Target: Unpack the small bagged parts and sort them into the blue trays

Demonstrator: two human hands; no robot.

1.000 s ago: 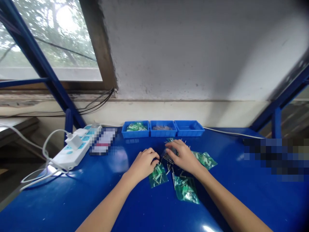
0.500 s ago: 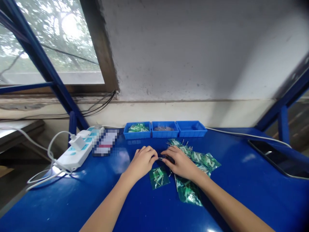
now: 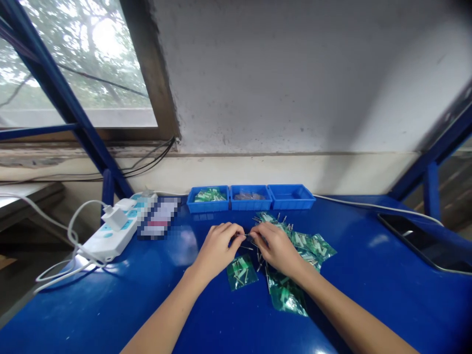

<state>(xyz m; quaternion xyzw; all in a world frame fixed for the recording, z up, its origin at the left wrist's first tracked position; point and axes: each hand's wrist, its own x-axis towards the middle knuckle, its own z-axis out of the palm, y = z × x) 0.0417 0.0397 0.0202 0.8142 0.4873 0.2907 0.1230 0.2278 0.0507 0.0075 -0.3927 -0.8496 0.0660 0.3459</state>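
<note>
My left hand [image 3: 220,242] is closed in a pinch on a thin metal pin [image 3: 242,235], which points across to the right. Facing it, my right hand [image 3: 276,246] has thumb and fingers pressed together around something small and dark that I cannot make out. Just below the fingertips another thin metal piece [image 3: 248,248] lies on the blue table. A green plastic bag [image 3: 242,272] holding white pieces and metal pins lies flat under my left hand. More green bags [image 3: 288,296] and loose metal pins are heaped under and around my right hand.
Three blue bins stand along the wall: a left bin [image 3: 208,207] with green bags, a middle bin [image 3: 250,205] with clear bags, a right bin [image 3: 291,203]. A power strip [image 3: 118,231] with cables and a blurred phone [image 3: 160,219] lie left, a black phone [image 3: 424,243] right.
Both hands have moved slightly up, with the fingertips closer together. A thin metal piece now shows on the table below them.
</note>
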